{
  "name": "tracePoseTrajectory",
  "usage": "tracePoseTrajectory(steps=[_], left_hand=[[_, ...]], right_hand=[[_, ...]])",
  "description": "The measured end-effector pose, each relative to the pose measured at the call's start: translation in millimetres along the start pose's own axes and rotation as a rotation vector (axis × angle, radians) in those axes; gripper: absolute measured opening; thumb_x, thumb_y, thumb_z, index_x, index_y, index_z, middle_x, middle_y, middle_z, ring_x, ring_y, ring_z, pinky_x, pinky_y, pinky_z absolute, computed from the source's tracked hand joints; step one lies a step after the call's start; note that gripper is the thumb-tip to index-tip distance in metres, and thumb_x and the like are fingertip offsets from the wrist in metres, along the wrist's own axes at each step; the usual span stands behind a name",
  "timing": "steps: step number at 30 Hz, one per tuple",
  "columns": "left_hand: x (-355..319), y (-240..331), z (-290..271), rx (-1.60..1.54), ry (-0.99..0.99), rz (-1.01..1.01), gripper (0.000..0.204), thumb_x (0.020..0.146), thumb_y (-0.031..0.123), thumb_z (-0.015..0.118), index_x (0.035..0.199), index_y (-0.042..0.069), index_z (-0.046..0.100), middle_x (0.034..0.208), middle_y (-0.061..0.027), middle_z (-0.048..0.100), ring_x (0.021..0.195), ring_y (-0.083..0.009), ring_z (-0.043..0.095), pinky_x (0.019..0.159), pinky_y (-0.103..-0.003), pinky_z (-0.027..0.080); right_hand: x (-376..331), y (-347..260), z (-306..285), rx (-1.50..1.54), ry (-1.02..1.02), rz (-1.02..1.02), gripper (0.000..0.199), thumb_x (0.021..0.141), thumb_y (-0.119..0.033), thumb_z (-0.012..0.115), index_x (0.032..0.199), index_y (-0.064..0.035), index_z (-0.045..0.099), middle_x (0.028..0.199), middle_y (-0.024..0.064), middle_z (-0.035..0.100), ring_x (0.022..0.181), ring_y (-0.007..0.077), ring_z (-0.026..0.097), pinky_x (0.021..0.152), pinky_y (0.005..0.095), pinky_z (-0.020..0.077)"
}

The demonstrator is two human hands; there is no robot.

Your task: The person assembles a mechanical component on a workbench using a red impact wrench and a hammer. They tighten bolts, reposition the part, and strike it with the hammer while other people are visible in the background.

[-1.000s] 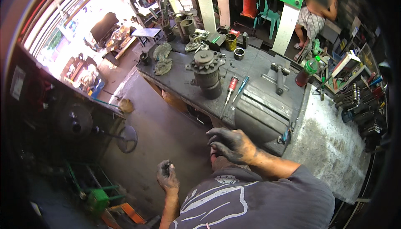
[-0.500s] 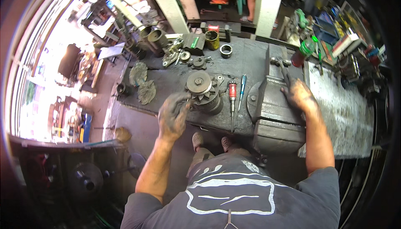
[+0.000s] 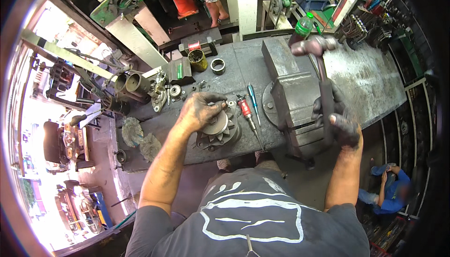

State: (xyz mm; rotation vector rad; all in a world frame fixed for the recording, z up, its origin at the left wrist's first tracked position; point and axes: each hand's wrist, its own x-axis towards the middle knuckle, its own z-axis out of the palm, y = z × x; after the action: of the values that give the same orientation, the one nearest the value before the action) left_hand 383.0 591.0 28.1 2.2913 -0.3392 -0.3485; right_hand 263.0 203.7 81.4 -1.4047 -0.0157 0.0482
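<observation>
An alternator (image 3: 216, 133) with a round pulley and a finned fan stands on the dark workbench. My left hand (image 3: 204, 110) reaches over the pulley, thumb and fingers pinched together at its top. What they pinch, if anything, is too small to make out. My right hand (image 3: 344, 123) is wrapped round the dark handle of a hammer (image 3: 318, 46), held upright above the bench vise (image 3: 300, 95) with its metal head up. Between alternator and vise lie a red-handled screwdriver (image 3: 245, 109) and a blue screwdriver (image 3: 253, 98).
A metal ring (image 3: 217, 66), a yellowish can (image 3: 197, 60) and small metal parts (image 3: 175, 92) lie behind the alternator. Crumpled rags (image 3: 140, 137) are at the bench's left. A green-capped bottle (image 3: 303, 25) stands beyond the vise. A person in blue (image 3: 393, 189) sits at the right.
My left hand has gone from beside the alternator to the top of its pulley. My right hand has lifted the hammer off the vise. The view has turned to the right.
</observation>
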Motion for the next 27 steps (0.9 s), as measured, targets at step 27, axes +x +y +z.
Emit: tracePoseTrajectory(steps=[27], left_hand=[[101, -42, -26, 0.004, -0.595, 0.749, 0.02, 0.093, 0.01, 0.08, 0.113, 0.004, 0.079, 0.108, -0.0144, 0.08, 0.102, -0.0336, 0.077, 0.088, -0.043, 0.06]], right_hand=[[-63, 42, 108, -0.44, 0.173, 0.4, 0.043, 0.093, -0.007, 0.068, 0.134, 0.0033, 0.067, 0.093, 0.0084, 0.068, 0.079, 0.0153, 0.064, 0.073, 0.0314, 0.0522]])
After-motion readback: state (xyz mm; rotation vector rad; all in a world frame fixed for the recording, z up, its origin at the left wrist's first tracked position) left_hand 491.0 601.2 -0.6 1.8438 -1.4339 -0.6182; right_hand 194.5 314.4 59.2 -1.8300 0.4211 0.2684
